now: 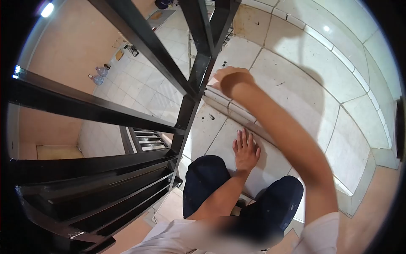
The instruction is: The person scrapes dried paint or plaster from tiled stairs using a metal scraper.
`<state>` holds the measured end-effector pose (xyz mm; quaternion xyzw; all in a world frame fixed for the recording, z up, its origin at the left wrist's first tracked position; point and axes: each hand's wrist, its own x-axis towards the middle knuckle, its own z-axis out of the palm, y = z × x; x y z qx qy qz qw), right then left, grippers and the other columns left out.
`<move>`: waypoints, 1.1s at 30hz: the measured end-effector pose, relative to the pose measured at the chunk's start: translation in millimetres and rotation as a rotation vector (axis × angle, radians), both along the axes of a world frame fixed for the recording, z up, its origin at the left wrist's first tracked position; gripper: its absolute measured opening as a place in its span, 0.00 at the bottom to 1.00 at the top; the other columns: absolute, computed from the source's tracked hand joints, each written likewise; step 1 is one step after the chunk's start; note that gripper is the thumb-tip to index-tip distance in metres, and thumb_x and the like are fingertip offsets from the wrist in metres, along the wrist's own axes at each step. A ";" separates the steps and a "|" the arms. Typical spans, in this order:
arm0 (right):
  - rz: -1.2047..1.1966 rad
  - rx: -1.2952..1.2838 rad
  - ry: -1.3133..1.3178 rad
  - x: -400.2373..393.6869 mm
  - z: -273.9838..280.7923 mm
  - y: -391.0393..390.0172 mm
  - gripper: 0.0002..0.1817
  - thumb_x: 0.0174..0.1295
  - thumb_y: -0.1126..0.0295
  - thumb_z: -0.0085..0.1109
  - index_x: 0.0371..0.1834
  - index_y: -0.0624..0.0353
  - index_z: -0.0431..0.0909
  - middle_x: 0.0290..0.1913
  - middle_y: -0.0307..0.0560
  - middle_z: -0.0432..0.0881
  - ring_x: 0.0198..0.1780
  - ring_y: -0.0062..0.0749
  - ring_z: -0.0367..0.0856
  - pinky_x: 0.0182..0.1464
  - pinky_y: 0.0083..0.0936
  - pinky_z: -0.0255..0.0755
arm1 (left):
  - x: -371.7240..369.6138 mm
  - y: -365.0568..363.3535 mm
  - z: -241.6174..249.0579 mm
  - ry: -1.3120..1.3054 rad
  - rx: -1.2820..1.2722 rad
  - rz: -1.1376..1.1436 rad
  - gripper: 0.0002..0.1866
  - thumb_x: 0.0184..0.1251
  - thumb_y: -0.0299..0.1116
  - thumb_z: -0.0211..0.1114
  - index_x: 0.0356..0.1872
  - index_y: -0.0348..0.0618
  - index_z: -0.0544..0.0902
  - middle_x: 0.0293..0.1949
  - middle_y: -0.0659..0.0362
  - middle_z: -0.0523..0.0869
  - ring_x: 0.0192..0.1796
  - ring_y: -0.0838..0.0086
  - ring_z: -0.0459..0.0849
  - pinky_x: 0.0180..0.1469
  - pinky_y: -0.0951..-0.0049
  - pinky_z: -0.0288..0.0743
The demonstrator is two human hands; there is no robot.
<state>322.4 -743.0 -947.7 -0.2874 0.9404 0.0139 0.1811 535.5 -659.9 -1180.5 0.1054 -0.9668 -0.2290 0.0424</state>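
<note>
My left hand lies flat on a pale tiled step, its fingers spread and nothing in it. Farther up, my right hand is at the edge of the higher tiled step, beside the black metal railing. Its fingers are bent round something whitish and small that I cannot make out. Dark specks lie on the tiles near both hands. My knees in dark trousers are bent below my left hand.
Black railing bars fill the left side. Beyond them, on a lower tiled floor, are clear bottles by the wall and a ladder. More tiled steps curve up at the right.
</note>
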 end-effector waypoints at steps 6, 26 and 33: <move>-0.052 -0.067 -0.059 3.4 -5.1 1.4 0.19 0.68 0.50 0.59 0.53 0.49 0.86 0.57 0.48 0.85 0.57 0.45 0.85 0.54 0.40 0.81 | -1.9 -2.6 -1.3 0.035 0.002 -0.002 0.36 0.65 0.48 0.63 0.70 0.42 0.66 0.78 0.46 0.57 0.81 0.51 0.50 0.76 0.47 0.44; -0.052 -0.187 0.030 16.7 -22.8 -16.0 0.15 0.66 0.65 0.57 0.51 0.54 0.87 0.53 0.50 0.88 0.55 0.40 0.87 0.51 0.36 0.83 | 2.9 -1.0 -9.6 -0.061 -0.082 -0.005 0.36 0.65 0.50 0.62 0.71 0.43 0.67 0.80 0.47 0.55 0.82 0.52 0.49 0.76 0.46 0.43; -0.007 0.086 -0.126 0.7 7.5 -8.3 0.20 0.72 0.51 0.53 0.60 0.45 0.82 0.57 0.46 0.85 0.59 0.41 0.84 0.57 0.40 0.79 | 2.0 -3.6 -4.0 -0.027 0.032 -0.014 0.37 0.65 0.49 0.63 0.72 0.43 0.65 0.80 0.46 0.54 0.82 0.52 0.49 0.76 0.46 0.44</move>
